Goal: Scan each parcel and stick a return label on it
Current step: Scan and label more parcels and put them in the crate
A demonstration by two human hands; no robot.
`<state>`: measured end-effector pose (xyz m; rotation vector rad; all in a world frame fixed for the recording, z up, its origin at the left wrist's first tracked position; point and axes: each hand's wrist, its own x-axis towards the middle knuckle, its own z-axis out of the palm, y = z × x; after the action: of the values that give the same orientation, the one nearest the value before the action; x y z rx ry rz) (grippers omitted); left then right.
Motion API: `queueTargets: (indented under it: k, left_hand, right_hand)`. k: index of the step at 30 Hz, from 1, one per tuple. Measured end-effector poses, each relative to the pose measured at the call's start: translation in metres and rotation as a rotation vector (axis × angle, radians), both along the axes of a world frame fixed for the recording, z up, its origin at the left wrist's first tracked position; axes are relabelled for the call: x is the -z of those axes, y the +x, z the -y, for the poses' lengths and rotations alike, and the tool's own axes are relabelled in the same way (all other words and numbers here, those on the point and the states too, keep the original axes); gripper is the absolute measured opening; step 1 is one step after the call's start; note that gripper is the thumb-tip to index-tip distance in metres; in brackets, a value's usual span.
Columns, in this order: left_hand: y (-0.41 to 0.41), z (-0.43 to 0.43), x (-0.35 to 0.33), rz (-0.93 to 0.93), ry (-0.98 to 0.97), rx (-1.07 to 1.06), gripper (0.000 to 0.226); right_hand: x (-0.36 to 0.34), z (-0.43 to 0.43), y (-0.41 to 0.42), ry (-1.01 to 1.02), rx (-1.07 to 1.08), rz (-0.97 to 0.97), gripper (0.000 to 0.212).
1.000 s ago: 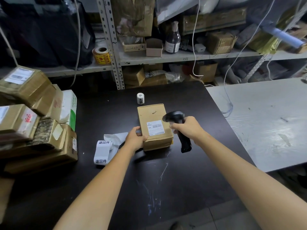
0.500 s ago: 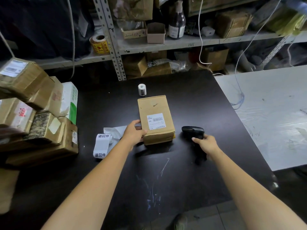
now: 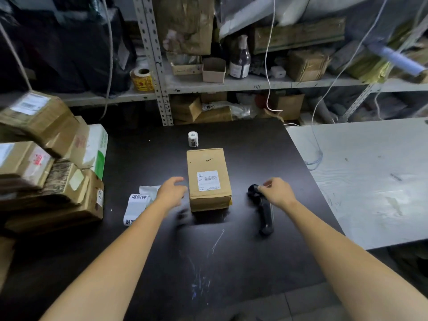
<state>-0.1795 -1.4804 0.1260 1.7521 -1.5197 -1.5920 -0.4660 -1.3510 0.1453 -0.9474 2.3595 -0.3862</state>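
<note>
1. Midway across the dark desk point(image 3: 231, 262) the parcel point(image 3: 208, 163) lies flat, long axis running 12 to 6 o'clock. Its white shipping label point(image 3: 208, 180) faces up with a barcode, the print too small to read.
2. At the parcel's 9 o'clock, just beside it, the left hand point(image 3: 171, 193) hovers blurred, fingers loosely curled around nothing.
3. At its 3 o'clock, the right hand point(image 3: 276, 191) curls its fingers over the head of the black scanner point(image 3: 265, 214), which lies with its handle toward 6. Whether they pinch it I cannot tell.
4. Further toward 9 o'clock lies the return-label strip point(image 3: 136, 207), printed "退回件". The left hand is nearer it, so labelling likely falls to that hand.
5. A small label roll point(image 3: 193, 139) stands at 12 o'clock, and stacked boxes point(image 3: 46, 177) crowd the desk's left edge.
</note>
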Motion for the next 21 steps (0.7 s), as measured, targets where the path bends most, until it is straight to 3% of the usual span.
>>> queueTargets:
  k: [5,9,16,21]
  left_hand:
    - [0.060,0.012,-0.027,0.258,-0.218,0.159,0.039]
    - [0.127,0.021,-0.027,0.427,-0.284,0.141,0.035]
    - [0.219,0.006,0.014,0.442,-0.133,0.038,0.036]
    - [0.226,0.000,0.045,0.405,-0.065,0.091,0.040]
  right_hand:
    - [-0.042,0.052,0.063,-0.162,-0.207,-0.004,0.039]
    - [-0.053,0.093,0.139,-0.188,-0.410,0.020,0.041]
    - [-0.015,0.123,0.260,-0.112,-0.706,-0.044,0.040]
    - [0.037,0.124,0.297,0.145,-0.642,-0.010,0.027]
